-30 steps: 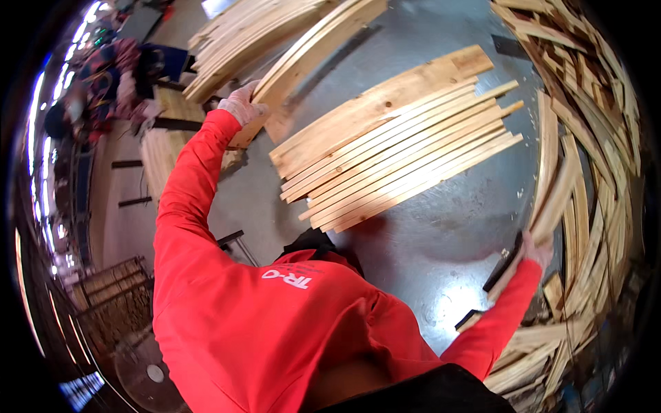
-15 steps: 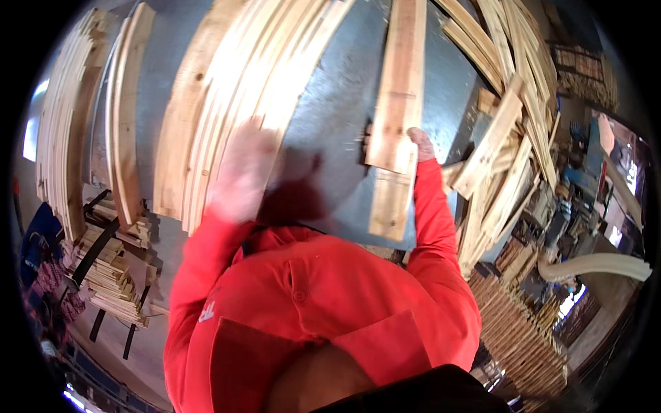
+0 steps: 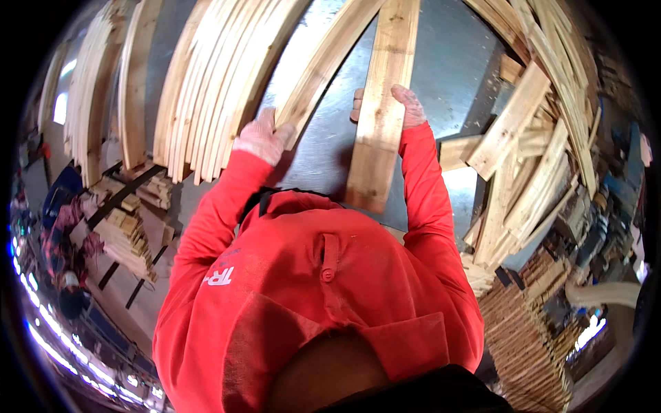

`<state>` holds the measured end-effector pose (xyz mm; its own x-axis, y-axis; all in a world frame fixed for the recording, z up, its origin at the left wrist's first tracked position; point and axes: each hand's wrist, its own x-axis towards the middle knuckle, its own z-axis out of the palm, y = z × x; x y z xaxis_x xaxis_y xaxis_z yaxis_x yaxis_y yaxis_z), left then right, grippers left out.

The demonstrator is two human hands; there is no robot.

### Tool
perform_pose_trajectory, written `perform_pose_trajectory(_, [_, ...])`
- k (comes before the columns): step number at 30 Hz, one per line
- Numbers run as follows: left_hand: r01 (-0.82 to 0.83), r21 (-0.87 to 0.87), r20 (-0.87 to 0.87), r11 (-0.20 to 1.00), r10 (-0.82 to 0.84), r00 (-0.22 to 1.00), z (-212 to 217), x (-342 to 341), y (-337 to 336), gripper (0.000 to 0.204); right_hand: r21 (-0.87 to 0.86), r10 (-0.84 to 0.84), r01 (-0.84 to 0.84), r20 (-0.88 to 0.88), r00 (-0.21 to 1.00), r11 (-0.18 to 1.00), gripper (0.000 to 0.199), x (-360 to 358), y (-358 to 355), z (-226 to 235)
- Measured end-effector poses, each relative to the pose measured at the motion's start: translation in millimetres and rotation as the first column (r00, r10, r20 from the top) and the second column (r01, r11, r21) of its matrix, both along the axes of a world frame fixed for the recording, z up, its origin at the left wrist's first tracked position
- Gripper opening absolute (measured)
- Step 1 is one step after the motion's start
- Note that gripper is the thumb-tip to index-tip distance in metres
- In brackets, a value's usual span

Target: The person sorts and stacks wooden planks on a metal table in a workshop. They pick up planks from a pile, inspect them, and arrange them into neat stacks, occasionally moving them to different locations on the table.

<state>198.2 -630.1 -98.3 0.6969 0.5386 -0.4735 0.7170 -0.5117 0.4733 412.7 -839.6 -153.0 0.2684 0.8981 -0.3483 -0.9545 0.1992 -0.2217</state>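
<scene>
While both hands are on boards: work looks mid-way, prob. well short of finished, judging by how much wood lies loose.
L hand [image 3: 264, 139]: at near end of L board [image 3: 323, 65], thumb side against it, fingers partly spread; can't tell if they pinch it or just rest.
R hand [image 3: 412, 110]: grasping R board [image 3: 383, 89], thumb over R edge, fingertips showing past L edge, so prob. wrapped underneath.
Boards in hand: L board slants up & away to the R, R board near upright in view, far ends close tog., near ends apart; both over grey metal bench [image 3: 454, 72], approx. in front of chest.
Done, apparently: row of boards [image 3: 213, 89] just L of L hand, side by side; beyond it, narrow stack [image 3: 140, 76] & far-L stack [image 3: 96, 96], also lined up.
Left over, apparently: loose heap [image 3: 513, 189] on R, pcs crossed at all angles, not lined up; qty can't be counted.
Lower L: co-worker [image 3: 58, 230] near a low pile of short pcs [image 3: 127, 241]; what they're doing is too small to tell.
Writing: white lettering [image 3: 219, 277] on red shirt [image 3: 365, 258], upper L chest, partly legible; smaller line beside it too faint. No labels seen on boards.
</scene>
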Motion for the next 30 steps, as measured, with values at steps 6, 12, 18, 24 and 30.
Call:
perform_pose_trajectory(6, [0.141, 0.225, -0.335, 0.964, -0.059, 0.940, 4.8, -78.1, -13.2, 0.038, -0.809, 0.731, 0.250, 0.588, 0.346, 0.533, 0.085, -51.8, 118.4, 3.7])
perform_pose_trajectory(12, [-0.394, 0.235, 0.492, 0.888, 0.241, 0.837, 64.1, -51.2, 109.0, 0.044, -0.877, 0.884, 0.275, 0.444, 0.146, 0.395, 0.096, -96.3, 185.7, 4.1])
perform_pose_trajectory(18, [-0.394, 0.331, -0.146, 0.857, 0.459, 0.876, -25.9, -10.0, 259.2, 0.076, -0.755, 0.768, 0.331, 0.629, 0.119, 0.567, 0.083, -104.6, 181.1, 3.9])
perform_pose_trajectory(24, [-0.183, 0.229, -0.186, 0.956, 0.227, 0.956, -36.5, -27.7, 255.8, 0.086, -0.733, 0.684, 0.320, 0.678, 0.268, 0.600, 0.074, -93.5, 170.8, -35.0])
perform_pose_trajectory(30, [-0.036, 0.047, -0.155, 0.998, 0.043, 0.987, 27.7, -26.7, 216.4, 0.090, -0.667, 0.537, 0.301, 0.735, 0.413, 0.682, 0.068, -90.2, 161.7, -20.9])
